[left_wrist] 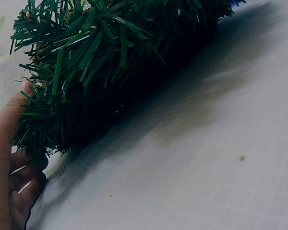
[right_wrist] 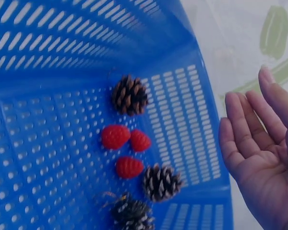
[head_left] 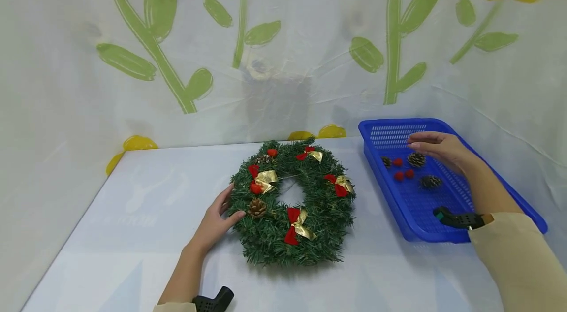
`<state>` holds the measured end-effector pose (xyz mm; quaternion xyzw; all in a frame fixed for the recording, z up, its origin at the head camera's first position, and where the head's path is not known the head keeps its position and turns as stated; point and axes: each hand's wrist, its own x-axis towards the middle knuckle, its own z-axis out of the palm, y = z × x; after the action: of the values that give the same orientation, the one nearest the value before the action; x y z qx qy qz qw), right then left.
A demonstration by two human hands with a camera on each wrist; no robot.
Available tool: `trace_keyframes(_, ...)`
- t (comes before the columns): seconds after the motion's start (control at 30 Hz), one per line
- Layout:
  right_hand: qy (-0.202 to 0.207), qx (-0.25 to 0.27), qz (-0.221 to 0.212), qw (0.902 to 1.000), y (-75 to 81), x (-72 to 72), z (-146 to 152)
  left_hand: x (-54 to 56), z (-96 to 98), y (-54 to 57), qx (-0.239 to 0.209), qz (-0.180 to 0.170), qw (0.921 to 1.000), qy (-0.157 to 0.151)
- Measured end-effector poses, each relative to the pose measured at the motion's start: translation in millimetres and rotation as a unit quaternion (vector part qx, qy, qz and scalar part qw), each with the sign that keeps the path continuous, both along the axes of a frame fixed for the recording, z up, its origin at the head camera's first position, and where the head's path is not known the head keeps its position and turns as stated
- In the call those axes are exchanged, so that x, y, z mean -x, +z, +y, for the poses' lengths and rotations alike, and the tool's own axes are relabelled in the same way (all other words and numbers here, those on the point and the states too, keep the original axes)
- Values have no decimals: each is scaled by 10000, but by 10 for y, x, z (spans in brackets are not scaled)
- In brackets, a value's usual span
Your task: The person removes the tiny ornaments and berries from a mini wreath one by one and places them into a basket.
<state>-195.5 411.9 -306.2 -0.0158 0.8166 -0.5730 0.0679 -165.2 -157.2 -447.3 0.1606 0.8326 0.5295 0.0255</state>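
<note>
A green wreath with red and gold bows, red berries and pinecones lies on the white table. My left hand grips its left edge, the thumb on the upper side; in the left wrist view the fingers curl beside the lower branches. My right hand hovers over the blue basket, fingers loosely extended and nothing in them. In the right wrist view the basket holds a brown pinecone, a white-tipped pinecone, a darker cone and red berries.
A white curtain printed with yellow flowers and green leaves hangs behind the table and along its sides. The basket stands at the right, its tall slotted walls around the cones and berries.
</note>
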Motion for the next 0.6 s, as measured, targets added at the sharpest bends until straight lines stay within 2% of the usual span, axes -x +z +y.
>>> trace_keyframes(0.23,143,-256,26,9996,78,90,-201,-20,-7,-7,-4,-59,10000,73)
trace_keyframes(0.4,325,-213,36,9992,116,151,-314,-21,-9,-5,10,-97,9999,92)
trace_keyframes(0.6,310,-153,51,9994,148,207,-459,-14,-11,8,45,-36,10000,73)
